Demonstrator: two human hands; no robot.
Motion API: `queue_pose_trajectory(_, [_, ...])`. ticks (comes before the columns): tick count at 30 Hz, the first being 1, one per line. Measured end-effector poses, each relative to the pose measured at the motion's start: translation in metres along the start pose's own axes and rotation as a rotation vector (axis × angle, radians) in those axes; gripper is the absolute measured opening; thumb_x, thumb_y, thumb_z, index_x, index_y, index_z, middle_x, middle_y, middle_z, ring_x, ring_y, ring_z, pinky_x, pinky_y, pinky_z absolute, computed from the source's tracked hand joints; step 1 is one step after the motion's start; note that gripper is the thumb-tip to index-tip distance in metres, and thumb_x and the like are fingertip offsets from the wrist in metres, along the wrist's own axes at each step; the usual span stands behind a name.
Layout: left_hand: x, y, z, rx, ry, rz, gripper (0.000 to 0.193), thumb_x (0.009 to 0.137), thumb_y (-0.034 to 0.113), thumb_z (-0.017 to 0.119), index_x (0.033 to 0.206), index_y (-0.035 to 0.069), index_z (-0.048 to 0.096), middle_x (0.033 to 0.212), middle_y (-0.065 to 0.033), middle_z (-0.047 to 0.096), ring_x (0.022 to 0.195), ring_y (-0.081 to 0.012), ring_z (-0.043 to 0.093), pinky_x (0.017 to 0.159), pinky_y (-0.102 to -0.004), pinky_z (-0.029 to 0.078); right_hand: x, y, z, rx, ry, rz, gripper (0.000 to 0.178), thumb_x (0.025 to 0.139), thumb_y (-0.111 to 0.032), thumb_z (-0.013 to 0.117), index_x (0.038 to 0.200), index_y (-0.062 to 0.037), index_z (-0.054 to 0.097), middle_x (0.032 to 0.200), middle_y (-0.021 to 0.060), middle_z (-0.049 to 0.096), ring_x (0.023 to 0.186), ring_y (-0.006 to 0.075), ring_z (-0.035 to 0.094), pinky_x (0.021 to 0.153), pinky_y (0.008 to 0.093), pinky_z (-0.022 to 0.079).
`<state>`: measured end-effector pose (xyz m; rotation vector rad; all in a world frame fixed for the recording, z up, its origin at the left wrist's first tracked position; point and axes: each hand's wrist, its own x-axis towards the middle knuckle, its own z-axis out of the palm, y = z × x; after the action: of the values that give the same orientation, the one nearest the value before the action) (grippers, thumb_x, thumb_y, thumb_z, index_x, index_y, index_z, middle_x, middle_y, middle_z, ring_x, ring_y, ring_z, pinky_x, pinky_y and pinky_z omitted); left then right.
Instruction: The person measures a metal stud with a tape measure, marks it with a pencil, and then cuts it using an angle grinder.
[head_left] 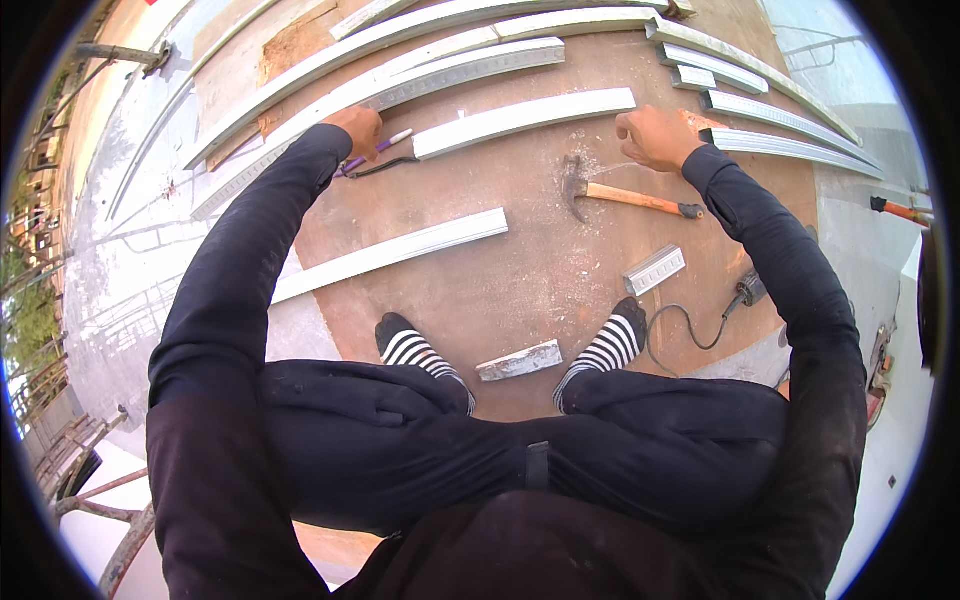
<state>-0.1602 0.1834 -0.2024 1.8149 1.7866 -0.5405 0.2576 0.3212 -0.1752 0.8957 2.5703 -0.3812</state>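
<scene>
My left hand is at the far left with its fingers curled down around a slim purple pen, whose light end points right. Beside that hand, a thin black strip reaches the left end of a short silver metal channel. Just past the channel's right end, my right hand is closed, thumb and fingers pressed together. Whatever it may pinch is too small to make out. Below it lies a claw hammer with an orange wooden handle, its head toward the left.
Long metal channels stretch across the far side, with more profiles at right. Another channel lies nearer. By my striped socks are a short slotted offcut, a whitish bar and a black power cord. Brown board covers the floor.
</scene>
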Motion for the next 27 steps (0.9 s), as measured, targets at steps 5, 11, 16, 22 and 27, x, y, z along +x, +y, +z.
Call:
queue_pose_trajectory(5, [0.0,-0.002,0.011,-0.017,-0.012,-0.035,0.026,0.068,0.024,0.081,0.083,0.006,0.071,0.084,-0.0157,0.07,0.085,-0.0319,0.068,0.075,-0.0402,0.052,-0.008,0.049,-0.032,-0.035,0.167,0.085,0.019,0.081,-0.023,0.062,0.087,-0.0052,0.066,0.083,0.0169,0.069,0.08,0.0358,0.067,0.073,0.0442,0.054])
queue_pose_trajectory(11, [-0.004,0.009,-0.003,-0.113,-0.03,-0.106,0.023,0.071,0.022,0.079,0.082,0.004,0.07,0.085,-0.0165,0.07,0.085,-0.0313,0.068,0.076,-0.0394,0.052,-0.078,0.05,-0.073,0.382,0.068,0.226,0.019,0.083,-0.017,0.062,0.09,-0.0005,0.067,0.071,0.0126,0.066,0.064,0.0248,0.065,0.062,0.0361,0.05])
queue_pose_trajectory(16, [0.007,0.007,0.003,-0.091,0.053,0.043,0.023,0.075,0.022,0.077,0.08,0.001,0.068,0.08,-0.0143,0.069,0.075,-0.0271,0.067,0.068,-0.0365,0.051,-0.149,0.005,0.03,0.309,0.049,0.199,0.018,0.076,-0.014,0.066,0.09,-0.0025,0.07,0.074,0.0171,0.067,0.069,0.031,0.064,0.067,0.0391,0.05])
queue_pose_trajectory(22, [0.024,0.03,-0.016,-0.144,0.023,0.059,0.025,0.073,0.023,0.077,0.08,0.001,0.068,0.079,-0.0158,0.068,0.077,-0.0284,0.067,0.069,-0.0372,0.051,-0.197,-0.108,0.13,1.022,-0.183,0.249,0.032,0.078,-0.024,0.073,0.101,-0.0021,0.071,0.083,0.0162,0.071,0.077,0.0296,0.069,0.072,0.0372,0.052])
queue_pose_trajectory(27, [0.012,-0.018,0.002,-0.317,0.02,0.015,0.019,0.079,0.014,0.073,0.078,-0.003,0.063,0.063,-0.0102,0.063,0.052,-0.0174,0.061,0.049,-0.0317,0.048,-0.212,-0.152,0.168,1.451,0.287,0.636,0.025,0.085,-0.021,0.07,0.103,-0.0028,0.068,0.085,0.0107,0.071,0.077,0.0182,0.066,0.072,0.0322,0.051])
